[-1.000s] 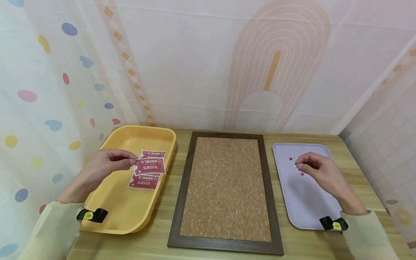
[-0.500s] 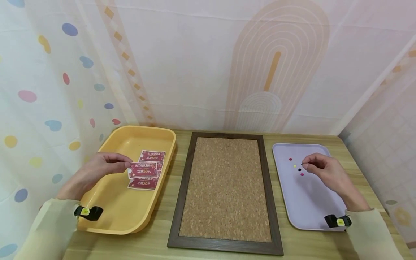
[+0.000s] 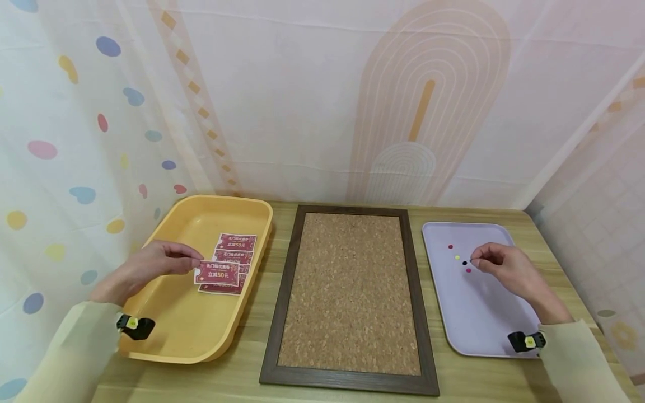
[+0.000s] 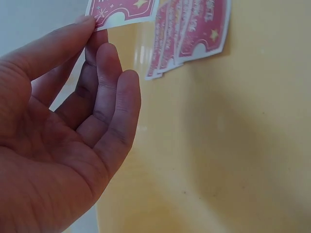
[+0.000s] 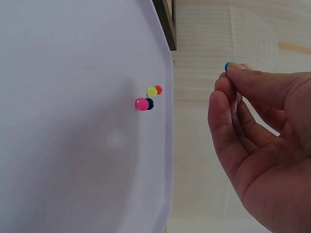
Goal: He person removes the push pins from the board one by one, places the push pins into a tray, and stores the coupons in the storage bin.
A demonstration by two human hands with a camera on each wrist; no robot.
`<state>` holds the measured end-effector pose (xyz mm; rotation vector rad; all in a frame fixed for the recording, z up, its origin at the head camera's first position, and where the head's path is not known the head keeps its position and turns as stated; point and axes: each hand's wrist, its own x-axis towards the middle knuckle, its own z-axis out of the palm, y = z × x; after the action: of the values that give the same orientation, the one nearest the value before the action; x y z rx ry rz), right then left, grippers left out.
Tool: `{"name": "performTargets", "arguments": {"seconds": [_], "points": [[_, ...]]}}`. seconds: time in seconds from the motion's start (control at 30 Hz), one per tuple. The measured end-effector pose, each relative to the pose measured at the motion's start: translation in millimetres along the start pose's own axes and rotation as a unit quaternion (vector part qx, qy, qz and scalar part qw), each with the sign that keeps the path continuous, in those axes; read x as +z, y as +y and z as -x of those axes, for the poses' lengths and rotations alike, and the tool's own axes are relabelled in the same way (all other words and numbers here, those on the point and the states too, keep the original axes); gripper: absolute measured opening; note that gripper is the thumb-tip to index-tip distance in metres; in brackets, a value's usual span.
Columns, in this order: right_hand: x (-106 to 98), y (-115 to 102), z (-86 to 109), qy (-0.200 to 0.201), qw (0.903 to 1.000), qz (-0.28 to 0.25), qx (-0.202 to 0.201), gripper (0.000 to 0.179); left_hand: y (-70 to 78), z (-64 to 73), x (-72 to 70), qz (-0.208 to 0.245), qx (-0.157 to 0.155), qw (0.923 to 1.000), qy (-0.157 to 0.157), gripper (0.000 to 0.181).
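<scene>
My left hand pinches a red coupon by its left edge, between thumb and fingertips. It hangs above the yellow tray, overlapping several similar coupons that lie there in a staggered pile. Over the lavender tray, my right hand holds a small blue thumbtack between thumb and index finger; its point is hidden. Just left of that hand, several thumbtacks lie on the tray, among them a pink thumbtack and a yellow thumbtack.
Between the two trays a cork board in a dark wooden frame lies on the wooden table. A patterned curtain hangs behind the table and along both sides.
My left hand has drawn the coupon left and down, uncovering more of the pile. My right hand has moved right, away from the thumbtacks on the tray, so the dark one now shows.
</scene>
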<state>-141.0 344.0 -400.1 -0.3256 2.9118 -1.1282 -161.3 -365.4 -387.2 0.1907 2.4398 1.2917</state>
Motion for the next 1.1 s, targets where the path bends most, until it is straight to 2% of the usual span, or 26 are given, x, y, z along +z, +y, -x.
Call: {"name": "performTargets", "arguments": {"seconds": [0.23,0.53,0.67,0.9,1.1], "points": [[0,6,-2.0,-0.014,0.9999,0.01,-0.001,0.005,-5.3,-7.7,2.3,-0.005,-0.014,0.9998,-0.013,0.03],[-1,17,-2.6,-0.049,0.9985,-0.022,-0.012,0.006,-10.8,-15.0,6.7,-0.007,-0.045,0.9987,-0.023,0.029],[0,21,-2.4,-0.065,0.9973,-0.029,-0.019,0.007,-16.2,-18.1,7.0,-0.01,-0.046,0.9984,-0.032,0.027],[3,27,-2.4,-0.092,0.9955,-0.016,-0.014,0.007,-24.6,-20.4,11.3,-0.027,-0.061,0.9972,-0.033,0.027],[6,33,-3.3,-0.106,0.9944,0.001,-0.011,0.006,-23.7,-21.4,14.8,-0.025,-0.078,0.9961,-0.033,0.027]]}}
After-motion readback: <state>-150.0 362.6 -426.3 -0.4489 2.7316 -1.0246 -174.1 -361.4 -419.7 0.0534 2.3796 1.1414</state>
